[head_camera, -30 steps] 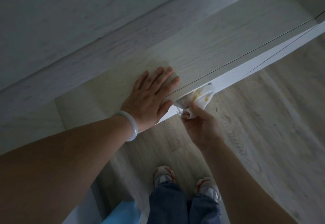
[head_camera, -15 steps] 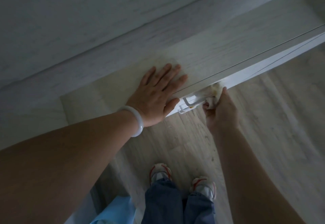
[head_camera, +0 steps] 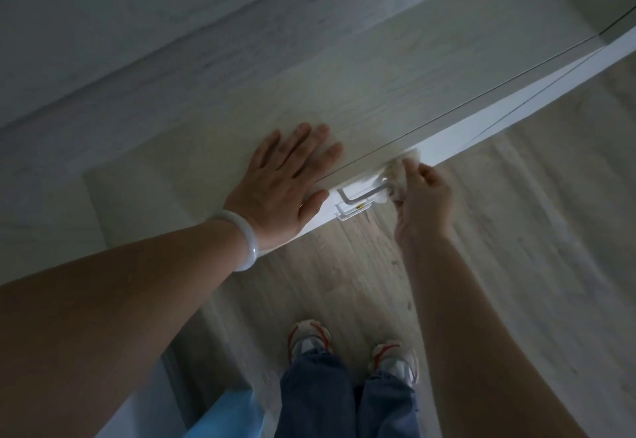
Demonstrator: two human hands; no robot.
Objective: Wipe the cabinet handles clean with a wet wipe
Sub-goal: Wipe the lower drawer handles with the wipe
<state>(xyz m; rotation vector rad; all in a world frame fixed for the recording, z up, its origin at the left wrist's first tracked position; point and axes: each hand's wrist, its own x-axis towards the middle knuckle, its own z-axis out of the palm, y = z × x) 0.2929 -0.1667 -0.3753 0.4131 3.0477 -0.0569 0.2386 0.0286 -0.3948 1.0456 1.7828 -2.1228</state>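
Looking straight down at a pale wood-grain cabinet top (head_camera: 395,69) here, pretty dim lighting. The left hand (head_camera: 285,179) lies flat on that surface, palm down, fingers straight and slightly spread, thumb right at the front edge. So that grip is apart, just pressing, not holding anything. There's a pale bangle (head_camera: 246,245) on the left wrist.

The right hand (head_camera: 425,200) is down in front of the white cabinet face (head_camera: 481,121), just below the top edge. Its grip is clamped on a bunched-up wipe (head_camera: 399,179), whitish with some brownish staining, fingers curled round it. The wipe is pressed against the right end of the top handle (head_camera: 361,195), a slim metal bar that sticks out from the cabinet front. The left part of the bar is bare and visible, with its bent corner just beside the left thumb. Below it you can see the ends of more handles (head_camera: 351,212) stacked further down the front, one with a little yellowish mark on it. The wipe's a bit blurred, so I can't tell exactly how it wraps the bar.

Further down: light wood floor (head_camera: 516,265), blue jeans (head_camera: 316,399), and white sneakers (head_camera: 309,337) with red trim standing close to the cabinet. Something light blue (head_camera: 230,417) is at the bottom edge, left of the legs, can't tell what it is.
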